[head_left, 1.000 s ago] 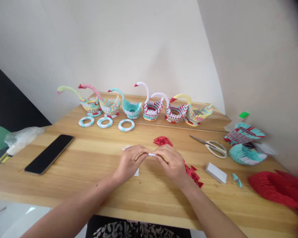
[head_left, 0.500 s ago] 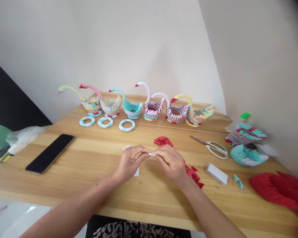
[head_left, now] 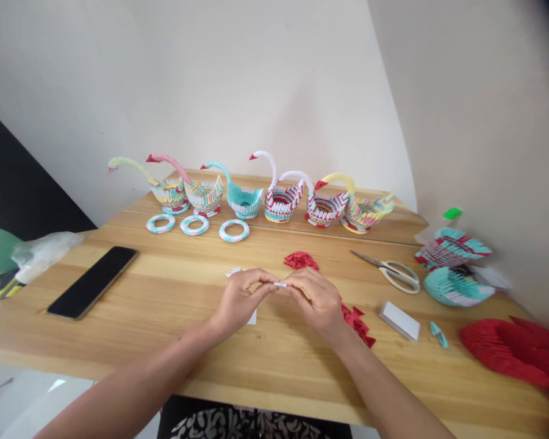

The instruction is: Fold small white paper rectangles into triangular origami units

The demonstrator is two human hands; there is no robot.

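A small folded piece of white paper [head_left: 280, 284] is pinched between my two hands, over the middle of the table. My left hand [head_left: 243, 299] grips its left end with thumb and forefinger. At the other end, my right hand [head_left: 318, 300] closes on it the same way. White paper pieces [head_left: 252, 317] lie on the wood, partly hidden behind my left hand. Red folded paper pieces [head_left: 357, 326] are beside my right wrist, and another red pile [head_left: 301, 260] sits just beyond that hand.
Several paper swans [head_left: 244, 201] line the back, with three paper rings [head_left: 234, 231] before them. A phone [head_left: 94, 282] lies left. To the right are scissors [head_left: 393, 272], a white box [head_left: 399, 321], a teal paper basket shape [head_left: 457, 286] and a red paper piece [head_left: 515, 350].
Both hands stay in almost the same place, still pinching the paper piece. Its visible edge has tilted very slightly.
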